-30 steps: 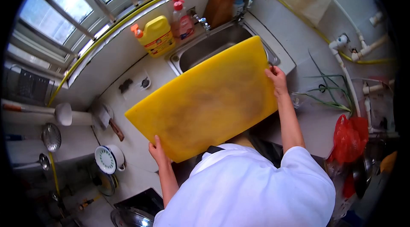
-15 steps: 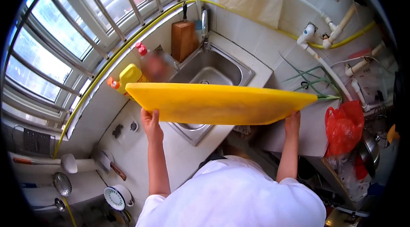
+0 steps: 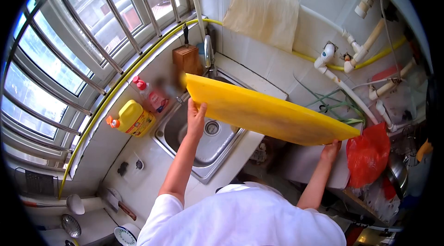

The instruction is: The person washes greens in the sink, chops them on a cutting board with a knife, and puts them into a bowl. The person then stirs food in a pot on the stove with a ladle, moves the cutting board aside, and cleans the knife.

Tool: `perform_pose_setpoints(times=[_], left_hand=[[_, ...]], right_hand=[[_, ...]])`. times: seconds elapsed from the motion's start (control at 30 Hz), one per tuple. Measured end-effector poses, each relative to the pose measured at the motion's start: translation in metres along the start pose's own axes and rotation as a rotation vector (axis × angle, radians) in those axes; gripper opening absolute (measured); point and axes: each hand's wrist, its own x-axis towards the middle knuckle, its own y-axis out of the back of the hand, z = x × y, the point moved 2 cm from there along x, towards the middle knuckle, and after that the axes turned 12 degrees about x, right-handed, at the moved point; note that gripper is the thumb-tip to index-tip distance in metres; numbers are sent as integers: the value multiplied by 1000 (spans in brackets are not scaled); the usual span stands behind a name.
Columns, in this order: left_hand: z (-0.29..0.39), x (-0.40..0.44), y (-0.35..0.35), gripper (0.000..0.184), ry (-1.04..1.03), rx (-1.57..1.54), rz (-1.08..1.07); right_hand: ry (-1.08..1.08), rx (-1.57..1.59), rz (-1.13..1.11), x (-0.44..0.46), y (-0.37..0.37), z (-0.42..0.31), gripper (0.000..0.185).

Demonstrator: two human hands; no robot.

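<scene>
A large yellow cutting board (image 3: 268, 112) is held up in front of me, tilted so its right end hangs lower. My left hand (image 3: 196, 115) grips its left end, thumb on the near face. At the lower right corner, my right hand (image 3: 330, 149) is closed on the board, its fingers partly hidden. Below and beyond the board lies the steel sink (image 3: 203, 151), its drain showing; the board covers part of the basin. The faucet (image 3: 207, 51) rises behind the board's left end.
Left of the sink stand a yellow jug (image 3: 132, 117) and a pink bottle (image 3: 152, 95). A wooden knife block (image 3: 187, 59) is beside the faucet. A cleaver (image 3: 115, 203) lies at lower left. Green onions (image 3: 340, 105) and a red plastic bag (image 3: 370, 155) are at right.
The board has moved to the right and tilted, its right end dropping. Both hands have travelled with it, keeping their grip. More of the sink shows, and the view has shifted.
</scene>
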Motion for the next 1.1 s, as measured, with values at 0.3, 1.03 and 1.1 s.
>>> perform_pose_setpoints(times=[0.3, 1.03, 1.1], left_hand=[[-45, 38, -38, 34, 60, 26, -57], [-89, 194, -111, 47, -106, 94, -75], [-97, 208, -111, 47, -87, 157, -54]], right_hand=[[-1, -75, 194, 21, 13, 5, 75], [26, 13, 199, 60, -6, 35, 67], [24, 7, 180, 59, -23, 39, 63]])
